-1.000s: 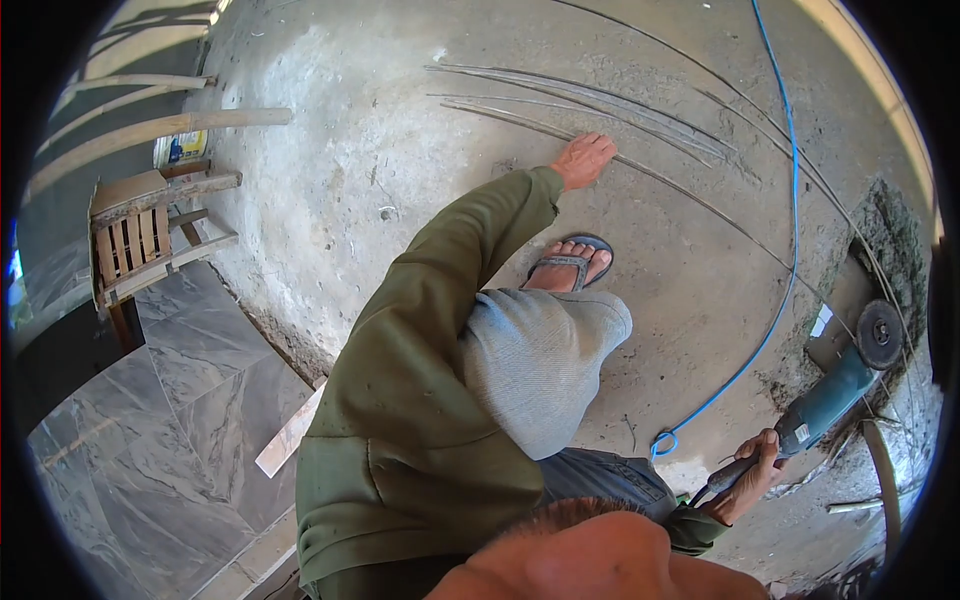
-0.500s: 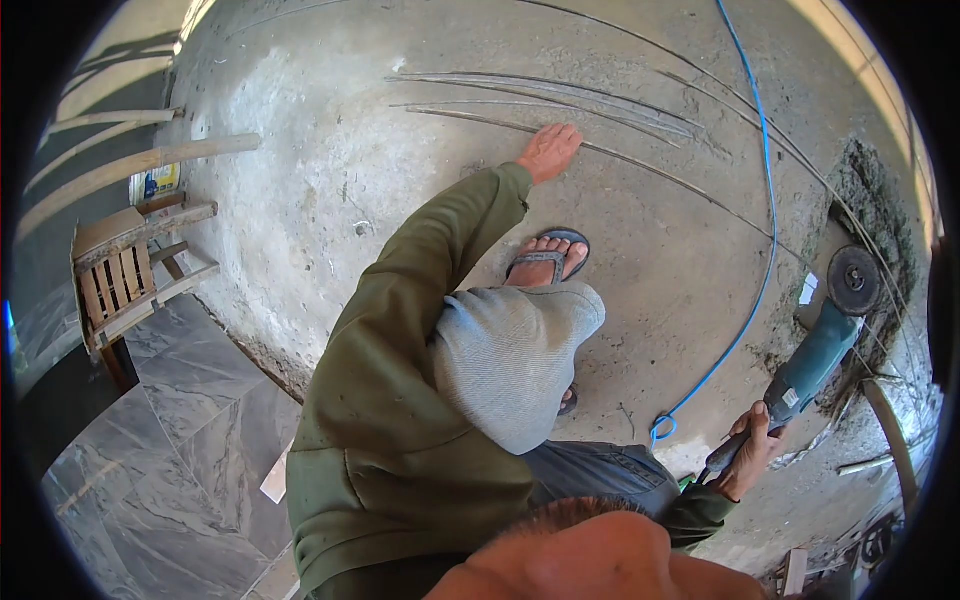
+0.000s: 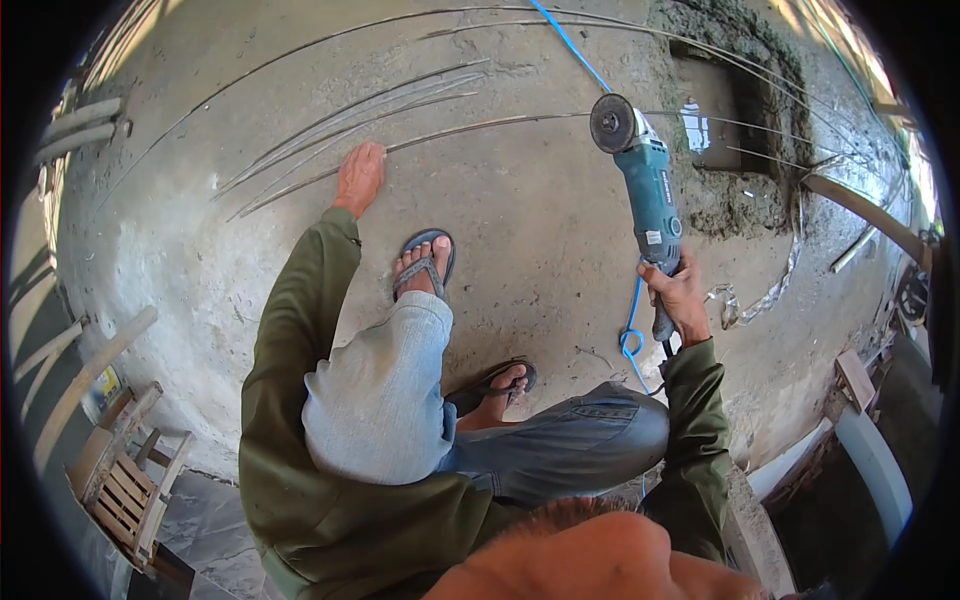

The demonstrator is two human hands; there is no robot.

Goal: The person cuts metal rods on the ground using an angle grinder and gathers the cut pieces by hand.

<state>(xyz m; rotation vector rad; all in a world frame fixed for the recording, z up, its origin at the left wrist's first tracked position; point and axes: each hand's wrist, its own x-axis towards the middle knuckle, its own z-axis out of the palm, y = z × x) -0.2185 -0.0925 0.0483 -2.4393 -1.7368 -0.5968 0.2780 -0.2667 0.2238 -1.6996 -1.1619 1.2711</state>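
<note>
My left hand is low over the concrete floor, its fingers curled on a long thin steel rod. Several more thin steel rods lie just beyond it. In my right hand is a teal angle grinder, gripped by its dark rear handle. Its dark round disc points away from me and overlaps the held rod in view; whether they touch I cannot tell. A blue cord runs behind the grinder.
A rectangular pit with water and a rough wet rim is at the right. Curved wood lies beside it. A slatted wooden piece stands at lower left. My sandalled feet are between my hands.
The view has swung to the right. The grinder has moved from beside the pit to over the rod, its disc pointing away. My left hand stays on the rod.
</note>
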